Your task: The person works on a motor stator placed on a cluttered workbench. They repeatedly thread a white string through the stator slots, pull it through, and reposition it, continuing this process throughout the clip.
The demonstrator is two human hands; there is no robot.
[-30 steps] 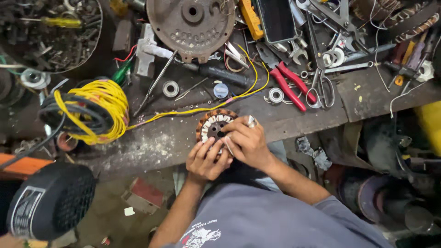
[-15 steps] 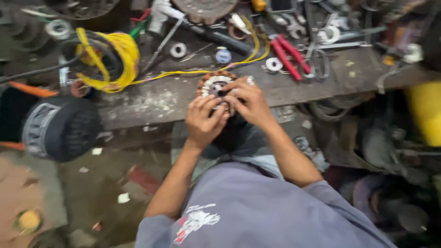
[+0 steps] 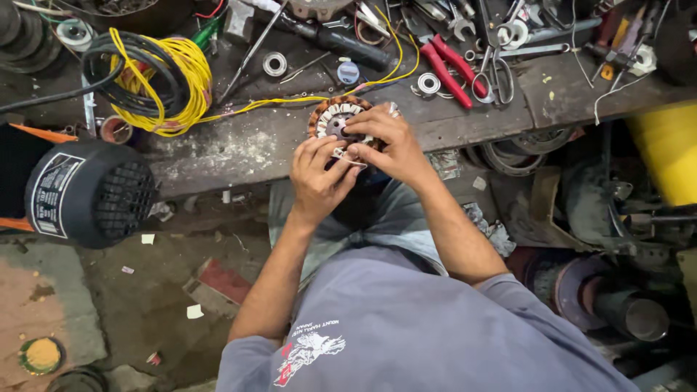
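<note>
- Head view: one round stator (image 3: 335, 120) with copper windings rests at the front edge of the counter (image 3: 239, 149), partly covered by both hands.
- One left hand (image 3: 317, 178) has its fingers closed in a pinch on a small pale strip (image 3: 347, 157) just below the stator.
- One right hand (image 3: 382, 141) lies over the stator's right side, its fingers (image 3: 361, 131) curled and pressing on the pale teeth; one ring shows on it. Whether it also pinches the strip I cannot tell.
- One coil of yellow wire (image 3: 167, 83), wound together with black cable, lies to the left on the counter; one yellow lead runs from it toward the stator.
- One pair of red-handled pliers (image 3: 450, 69) and one pair of scissors (image 3: 494, 69) lie side by side, behind and right of the hands.
- Two bearing rings show: one (image 3: 274, 64) left of the stator, one (image 3: 428, 83) right of it.
- One black fan cover (image 3: 91, 192) sits low at the left, off the counter.
- One yellow container (image 3: 668, 152) stands at the right edge.
- Against half a second ago: the view has drawn closer and steadier, the fan cover sits more to the left of the frame, and both hands remain on the stator in much the same grip.
</note>
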